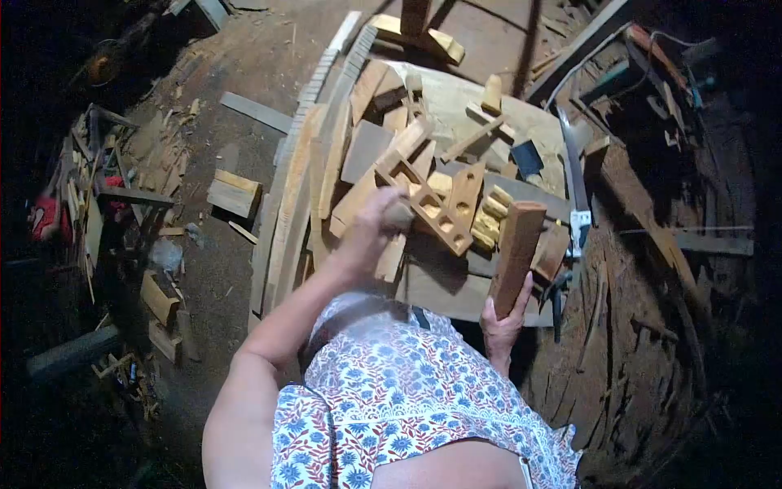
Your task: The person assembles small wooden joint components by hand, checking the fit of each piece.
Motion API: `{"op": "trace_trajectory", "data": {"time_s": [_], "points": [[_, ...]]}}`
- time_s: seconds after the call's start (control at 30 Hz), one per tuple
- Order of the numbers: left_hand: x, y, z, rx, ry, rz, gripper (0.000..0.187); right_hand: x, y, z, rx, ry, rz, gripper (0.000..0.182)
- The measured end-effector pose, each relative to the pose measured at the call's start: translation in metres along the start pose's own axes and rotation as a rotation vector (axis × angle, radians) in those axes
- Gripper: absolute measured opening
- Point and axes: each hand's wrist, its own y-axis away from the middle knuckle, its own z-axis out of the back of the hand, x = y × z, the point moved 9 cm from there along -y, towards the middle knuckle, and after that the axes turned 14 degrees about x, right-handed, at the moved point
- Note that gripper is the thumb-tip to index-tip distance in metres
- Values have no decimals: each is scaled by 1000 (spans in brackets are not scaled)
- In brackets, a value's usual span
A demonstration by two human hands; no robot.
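Note:
My right hand (pixel 501 326) grips the lower end of a reddish-brown wooden block (pixel 521 244), which is tilted up over the bench's near right side. My left hand (pixel 366 232) is closed round a small grey-brown piece (pixel 397 215), slightly blurred, whose kind I cannot make out. Just beyond that hand lies a long wooden piece with several square pockets (pixel 428 204). Beside it rests a wooden piece with round holes (pixel 467 200). Yellowish shaped wood pieces (pixel 490 216) sit between this and the block.
Offcuts and boards cover the workbench (pixel 456 85), including a dark square piece (pixel 527 158). Long planks (pixel 295 196) line its left side. A metal blade-like strip (pixel 574 159) runs along the right edge. Wood scraps (pixel 236 194) litter the earthen floor.

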Motion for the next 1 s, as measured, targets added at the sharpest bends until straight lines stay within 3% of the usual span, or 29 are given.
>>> {"op": "trace_trajectory", "data": {"time_s": [0.17, 0.23, 0.43, 0.8, 0.87, 1.0], "points": [[-13, -4, -14, 63, -134, -41, 63, 19, -5, -9, 6, 137, 99, 85], [-10, -6, -13, 65, -68, -27, 66, 22, -7, -12, 27, 163, 49, 84], [-6, -11, -10, 45, -144, -61, 69, 45, -13, -13, -1, 216, 208, 86], [0, -6, -13, 12, -188, -16, 56, 30, -24, -37, 94, 199, 115, 86], [4, -3, -13, -13, -188, 1, 47, 41, -25, -38, 137, 100, 114, 84], [4, 1, -11, -21, -158, 33, 47, 38, -28, -45, 216, 12, 42, 83]]}}
